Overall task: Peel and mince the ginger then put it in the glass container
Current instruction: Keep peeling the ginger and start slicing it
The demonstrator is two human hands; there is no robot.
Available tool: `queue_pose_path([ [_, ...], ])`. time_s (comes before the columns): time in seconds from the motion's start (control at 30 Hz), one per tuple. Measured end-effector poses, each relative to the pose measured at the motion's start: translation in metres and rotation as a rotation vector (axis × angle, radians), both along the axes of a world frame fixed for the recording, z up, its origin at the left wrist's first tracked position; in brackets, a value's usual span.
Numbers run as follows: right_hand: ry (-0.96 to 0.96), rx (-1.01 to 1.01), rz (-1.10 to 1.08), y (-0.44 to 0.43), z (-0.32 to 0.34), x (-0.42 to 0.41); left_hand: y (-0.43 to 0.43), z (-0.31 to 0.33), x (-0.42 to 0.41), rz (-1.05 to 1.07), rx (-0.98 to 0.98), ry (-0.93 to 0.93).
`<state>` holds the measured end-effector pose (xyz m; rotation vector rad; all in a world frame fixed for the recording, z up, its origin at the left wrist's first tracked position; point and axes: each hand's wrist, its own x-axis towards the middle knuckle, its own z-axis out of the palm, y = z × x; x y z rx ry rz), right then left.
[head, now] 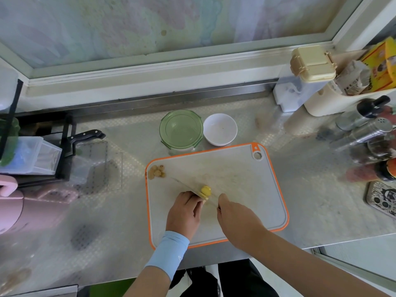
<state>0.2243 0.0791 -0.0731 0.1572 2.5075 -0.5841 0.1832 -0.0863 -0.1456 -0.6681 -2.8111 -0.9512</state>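
**A:** First entry?

**B:** Peeled yellow ginger piece (206, 190), on the grey plastic cutting board with orange rim (235, 174), between the hands. The left hand (184, 213) holds it with curled fingertips.

**A:** The other hand?

**B:** The right hand (236, 219) grips a steel-bladed knife (186, 186), its blade against the ginger.

**A:** Further out?

**B:** Brown peel scraps (157, 171), ahead and left of the left hand. Round green glass container (181, 129) and small white bowl (220, 129), side by side beyond the board.

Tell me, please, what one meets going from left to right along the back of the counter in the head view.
black-handled knife → green glass container → white bowl → beige-lidded canister → steel shaker
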Motion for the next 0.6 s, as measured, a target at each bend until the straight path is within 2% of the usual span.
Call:
queue_pose_path([
  [0.6, 0.020, 0.019, 0.058, -0.003, -0.014, -0.011, 0.000, -0.003, 0.000, 0.018, 0.030, -0.017],
])
